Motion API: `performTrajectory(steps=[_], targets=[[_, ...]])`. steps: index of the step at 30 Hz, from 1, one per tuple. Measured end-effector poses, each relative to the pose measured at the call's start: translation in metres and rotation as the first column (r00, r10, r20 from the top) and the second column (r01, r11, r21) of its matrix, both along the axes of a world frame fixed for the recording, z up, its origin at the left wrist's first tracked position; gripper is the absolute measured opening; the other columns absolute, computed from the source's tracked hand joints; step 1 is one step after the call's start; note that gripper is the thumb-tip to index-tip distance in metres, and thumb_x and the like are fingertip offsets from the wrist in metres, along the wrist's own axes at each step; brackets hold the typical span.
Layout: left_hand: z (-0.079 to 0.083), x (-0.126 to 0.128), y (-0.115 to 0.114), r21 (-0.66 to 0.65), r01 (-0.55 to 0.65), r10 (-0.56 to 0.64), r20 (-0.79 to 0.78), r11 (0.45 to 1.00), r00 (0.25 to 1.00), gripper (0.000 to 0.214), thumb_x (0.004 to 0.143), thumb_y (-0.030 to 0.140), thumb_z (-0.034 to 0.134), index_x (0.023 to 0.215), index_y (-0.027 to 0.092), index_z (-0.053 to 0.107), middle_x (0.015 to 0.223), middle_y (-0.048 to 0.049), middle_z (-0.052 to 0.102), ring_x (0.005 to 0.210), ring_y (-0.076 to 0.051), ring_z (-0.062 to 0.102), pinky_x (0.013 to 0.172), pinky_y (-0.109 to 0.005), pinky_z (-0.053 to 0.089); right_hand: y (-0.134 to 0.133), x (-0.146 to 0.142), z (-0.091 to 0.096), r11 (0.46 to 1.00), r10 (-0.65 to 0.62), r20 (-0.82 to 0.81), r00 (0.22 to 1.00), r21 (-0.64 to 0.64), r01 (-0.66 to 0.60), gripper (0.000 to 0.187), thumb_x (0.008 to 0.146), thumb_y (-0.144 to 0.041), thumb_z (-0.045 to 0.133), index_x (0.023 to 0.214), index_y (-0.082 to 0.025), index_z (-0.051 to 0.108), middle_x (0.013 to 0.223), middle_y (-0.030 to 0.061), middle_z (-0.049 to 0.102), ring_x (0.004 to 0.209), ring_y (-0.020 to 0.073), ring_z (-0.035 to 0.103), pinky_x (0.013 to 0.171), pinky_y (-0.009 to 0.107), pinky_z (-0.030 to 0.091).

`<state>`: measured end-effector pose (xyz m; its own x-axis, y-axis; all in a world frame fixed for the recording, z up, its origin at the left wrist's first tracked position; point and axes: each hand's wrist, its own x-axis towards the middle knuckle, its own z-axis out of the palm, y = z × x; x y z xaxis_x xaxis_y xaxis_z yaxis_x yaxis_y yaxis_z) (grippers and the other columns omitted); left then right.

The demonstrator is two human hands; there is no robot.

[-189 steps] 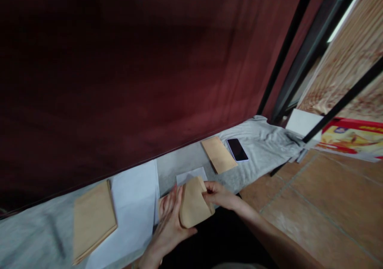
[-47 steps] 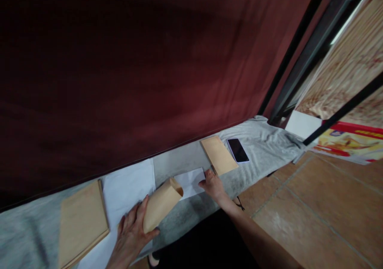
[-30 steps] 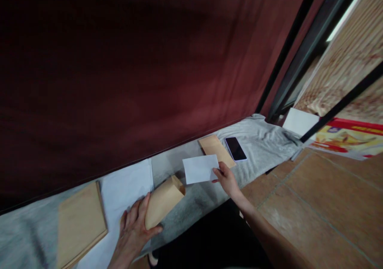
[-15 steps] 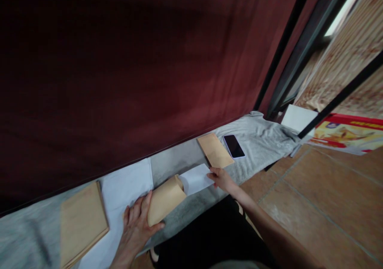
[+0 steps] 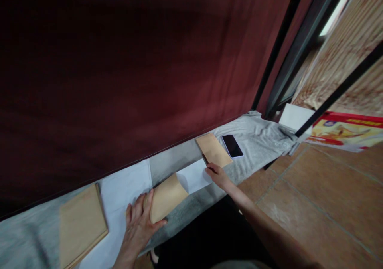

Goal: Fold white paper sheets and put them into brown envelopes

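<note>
My left hand (image 5: 139,222) grips a brown paper envelope (image 5: 166,196) by its lower end, thumb underneath and fingers along its side, with the open mouth pointing right. My right hand (image 5: 218,175) pinches the right edge of a folded white sheet (image 5: 194,176). The sheet's left corner sits at the envelope's mouth, seemingly just inside it. Both lie low over the grey cloth-covered ledge (image 5: 173,163).
A stack of brown envelopes (image 5: 80,224) lies at the left on white paper (image 5: 125,187). Another brown envelope (image 5: 213,149) and a black phone (image 5: 232,145) rest to the right. A dark red curtain hangs behind. Tiled floor and a red-yellow printed box (image 5: 344,131) are at the right.
My right hand picked the white sheet up off the cloth and brought it left to the envelope's mouth. My left hand kept hold of the envelope, shifting it slightly right.
</note>
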<state>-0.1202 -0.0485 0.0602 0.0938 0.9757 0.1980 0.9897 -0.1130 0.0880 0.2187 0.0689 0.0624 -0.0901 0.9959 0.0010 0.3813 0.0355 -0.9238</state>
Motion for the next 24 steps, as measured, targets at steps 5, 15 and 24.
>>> performTrajectory(steps=[5,15,24], targets=[[0.002,0.001,0.0,-0.02,0.037,-0.036,0.019,0.999,0.999,0.107,0.075,0.044,0.073,0.16,0.024,0.01,0.151,-0.0187,0.042,0.143,-0.036,0.036,0.12,-0.059,0.015,0.001,0.002,0.006,0.998,0.01,0.023,1.0,0.055,-0.011,0.017,0.088,-0.025,0.054,0.076,-0.021,0.064,0.072,0.0004,0.062,0.071,0.0175,0.059,0.067,0.028,0.046],[0.0,0.011,0.007,-0.009,0.084,-0.084,0.042,0.996,0.996,0.108,0.075,0.047,0.072,0.16,0.023,0.01,0.15,-0.0182,0.041,0.142,-0.037,0.035,0.119,-0.062,0.015,-0.011,-0.018,0.004,0.998,0.059,0.038,0.998,0.024,-0.06,0.019,0.091,-0.023,0.054,0.081,-0.018,0.069,0.069,-0.0013,0.063,0.066,0.0149,0.059,0.06,0.025,0.041],[0.002,0.016,0.01,-0.003,0.123,-0.123,0.03,0.992,0.992,0.106,0.075,0.046,0.072,0.159,0.023,0.012,0.148,-0.0186,0.043,0.141,-0.038,0.037,0.119,-0.061,0.017,-0.022,-0.04,-0.005,0.993,0.117,0.076,0.99,0.026,-0.119,0.016,0.086,-0.015,0.061,0.079,-0.02,0.075,0.089,0.0021,0.069,0.081,0.0147,0.064,0.072,0.022,0.047]])
